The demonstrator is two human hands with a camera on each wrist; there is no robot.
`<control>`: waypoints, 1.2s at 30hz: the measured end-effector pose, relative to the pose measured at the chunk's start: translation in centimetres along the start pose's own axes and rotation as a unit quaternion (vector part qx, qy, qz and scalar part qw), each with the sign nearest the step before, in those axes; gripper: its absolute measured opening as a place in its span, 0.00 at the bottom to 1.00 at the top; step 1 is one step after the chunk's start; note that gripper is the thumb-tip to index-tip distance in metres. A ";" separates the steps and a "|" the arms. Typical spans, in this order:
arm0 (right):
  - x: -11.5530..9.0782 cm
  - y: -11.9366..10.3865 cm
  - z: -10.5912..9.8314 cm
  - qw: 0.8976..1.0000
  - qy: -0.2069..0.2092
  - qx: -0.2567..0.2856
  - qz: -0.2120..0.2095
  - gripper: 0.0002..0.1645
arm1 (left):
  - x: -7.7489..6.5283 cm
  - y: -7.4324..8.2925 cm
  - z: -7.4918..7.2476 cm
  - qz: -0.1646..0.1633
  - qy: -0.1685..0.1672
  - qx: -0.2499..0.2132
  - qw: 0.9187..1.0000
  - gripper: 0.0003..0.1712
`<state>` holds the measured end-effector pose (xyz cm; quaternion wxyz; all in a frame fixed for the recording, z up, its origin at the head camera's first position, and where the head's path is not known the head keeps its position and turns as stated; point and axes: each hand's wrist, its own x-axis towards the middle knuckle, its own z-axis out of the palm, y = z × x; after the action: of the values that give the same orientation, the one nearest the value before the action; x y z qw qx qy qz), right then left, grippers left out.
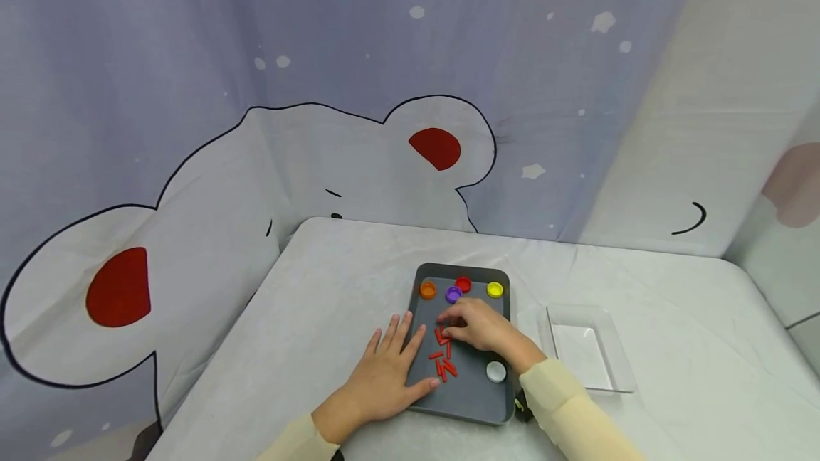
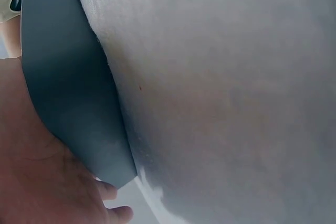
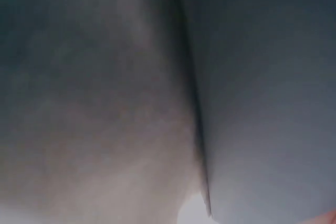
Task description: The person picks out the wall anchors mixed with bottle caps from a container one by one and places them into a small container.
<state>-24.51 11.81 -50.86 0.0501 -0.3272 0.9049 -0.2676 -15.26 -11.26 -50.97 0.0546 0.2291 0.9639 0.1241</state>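
A grey tray (image 1: 470, 400) lies on the table with several short red sticks (image 1: 450, 367) loosely scattered in it. My left hand (image 1: 383, 379) is spread over the tray's left side, fingers straight, with the thumb reaching inside near the sticks. In the left wrist view the palm (image 2: 42, 166) is against the tray's grey side wall (image 2: 73, 77). Over the middle of the tray, my right hand (image 1: 479, 324) has bent fingers, with thumb and fingertips at the upper red sticks. Whether a stick is pinched there is too small to tell.
Orange (image 1: 428, 290), red (image 1: 463, 284), purple (image 1: 453, 294) and yellow (image 1: 495, 289) round caps sit at the tray's far end. A white cap (image 1: 496, 372) lies near its right side. To the right stands a clear plastic box (image 1: 624, 368). A printed curtain (image 1: 359, 34) hangs behind.
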 end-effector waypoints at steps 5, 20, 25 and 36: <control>0.1 0.0 -0.1 1.000 -0.003 -0.015 -0.010 0.11 | 0.0 0.0 0.1 0.003 0.004 -0.001 1.000 0.52; 0.4 -0.1 -0.1 1.000 -0.006 -0.009 -0.004 0.11 | 0.0 0.1 0.0 -0.005 -0.001 0.005 1.000 0.52; 0.5 -0.1 -0.2 1.000 -0.006 -0.007 -0.004 0.11 | 0.0 -0.1 0.4 -0.001 0.013 0.006 1.000 0.53; 0.3 -0.6 0.1 1.000 0.008 -0.019 0.012 0.11 | 0.0 -0.3 0.6 0.000 0.015 0.009 1.000 0.53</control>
<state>-24.37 11.15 -50.59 0.0398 -0.3148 0.9142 -0.2521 -15.32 -11.33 -51.62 0.0385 0.2275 0.9658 0.1184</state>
